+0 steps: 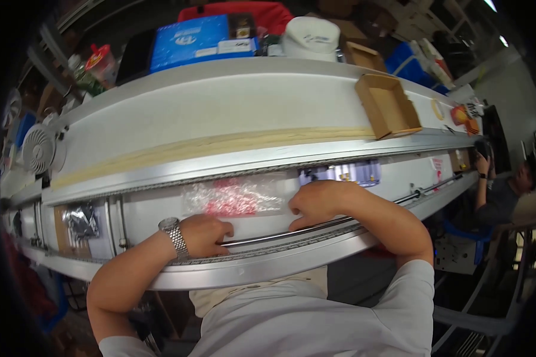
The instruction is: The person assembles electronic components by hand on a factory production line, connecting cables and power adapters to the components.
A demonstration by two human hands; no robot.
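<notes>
A thin, shiny metal rod (262, 239) lies lengthwise along the near side of the long workbench. Its left end meets my left hand (202, 235), whose fingers are bent and closed around that end. Farther right, my right hand (324, 201) reaches over the rod with curled fingers; a fingertip rests at the rod and the grip underneath is partly hidden. Between and beyond my hands is a clear plastic bag (232, 196) with pink-red markings or contents. Just behind my right hand lies a purple-blue tray or sheet (363, 172) with small brass-coloured parts.
Chain-lined aluminium rails (232, 156) run along the bench. An open cardboard box (393, 110) stands behind them, near pale strips (220, 141). At left are a white fan (40, 146) and a bag of dark parts (80, 220). Another person (506, 193) works at far right.
</notes>
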